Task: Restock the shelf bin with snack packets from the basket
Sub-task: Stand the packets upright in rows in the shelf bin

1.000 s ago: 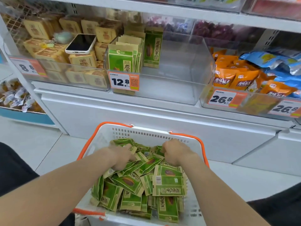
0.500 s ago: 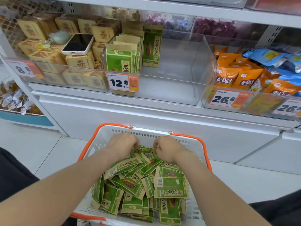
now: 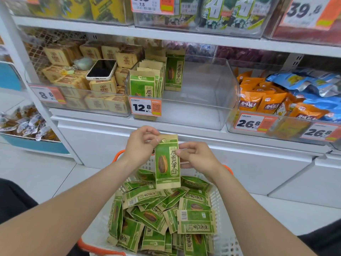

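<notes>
Both hands hold one green snack packet [image 3: 167, 163] upright above the basket. My left hand [image 3: 141, 145] pinches its top left corner and my right hand [image 3: 197, 157] grips its right edge. Below, the white basket [image 3: 224, 235] with orange handles holds several more green packets [image 3: 162, 215] in a loose heap. On the shelf ahead, the clear shelf bin [image 3: 208, 93] with the 12.8 price tag has a row of green packets [image 3: 145, 84] standing at its left side; its right part is bare.
A phone [image 3: 101, 69] lies on tan boxes in the bin to the left. Orange and blue bags [image 3: 287, 97] fill the bin to the right. White cabinet fronts [image 3: 239, 159] stand under the shelf, and another shelf with bins runs above.
Both hands have come up out of the basket heap with one green packet held upright between them. The view has tilted up and closer to the shelf.
</notes>
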Demonstrator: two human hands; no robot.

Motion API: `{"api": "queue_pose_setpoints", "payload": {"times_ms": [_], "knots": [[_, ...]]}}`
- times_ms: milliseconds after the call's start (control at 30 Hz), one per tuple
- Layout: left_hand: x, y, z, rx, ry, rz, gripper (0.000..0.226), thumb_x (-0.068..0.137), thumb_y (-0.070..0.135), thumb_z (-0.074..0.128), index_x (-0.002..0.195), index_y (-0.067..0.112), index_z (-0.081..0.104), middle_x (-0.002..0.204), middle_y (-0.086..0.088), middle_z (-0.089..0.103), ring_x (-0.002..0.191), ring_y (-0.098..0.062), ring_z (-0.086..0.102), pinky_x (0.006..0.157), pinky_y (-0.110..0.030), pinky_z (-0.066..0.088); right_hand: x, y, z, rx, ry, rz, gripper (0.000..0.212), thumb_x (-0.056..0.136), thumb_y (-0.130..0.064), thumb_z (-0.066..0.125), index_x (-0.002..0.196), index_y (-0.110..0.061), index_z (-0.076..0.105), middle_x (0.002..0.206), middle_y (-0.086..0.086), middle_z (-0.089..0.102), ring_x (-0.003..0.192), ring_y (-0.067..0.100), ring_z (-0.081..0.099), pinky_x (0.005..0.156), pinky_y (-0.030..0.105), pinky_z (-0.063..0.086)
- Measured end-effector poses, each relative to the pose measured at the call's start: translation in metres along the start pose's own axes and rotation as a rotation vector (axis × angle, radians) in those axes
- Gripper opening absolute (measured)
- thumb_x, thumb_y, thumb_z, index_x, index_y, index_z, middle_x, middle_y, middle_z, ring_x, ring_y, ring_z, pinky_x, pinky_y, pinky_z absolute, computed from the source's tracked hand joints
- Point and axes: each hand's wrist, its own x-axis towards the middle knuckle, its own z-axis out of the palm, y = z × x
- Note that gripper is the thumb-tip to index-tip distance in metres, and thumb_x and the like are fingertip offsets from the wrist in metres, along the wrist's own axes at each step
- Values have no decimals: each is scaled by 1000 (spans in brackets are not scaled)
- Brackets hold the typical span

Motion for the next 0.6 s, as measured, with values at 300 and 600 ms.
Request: {"api": "queue_pose_setpoints", "payload": {"times_ms": [300, 600], "knots": [[-5, 52, 13, -159, -70, -40, 30, 101, 25, 71, 126, 13, 61, 108, -6, 80, 99, -24, 78, 80, -44, 66, -7, -52, 16, 224, 346, -270, 12, 94, -11, 77, 105, -14, 72, 91, 10, 79, 81, 24, 76, 75, 40, 63], [13, 117, 1, -264, 40, 118, 32, 95, 16, 77, 122, 6, 63, 104, -9, 80, 93, -24, 79, 74, -42, 65, -21, -94, 15, 123, 395, -559, 17, 92, -21, 81, 107, -13, 82, 94, -2, 82, 91, 16, 78, 82, 34, 64]]}}
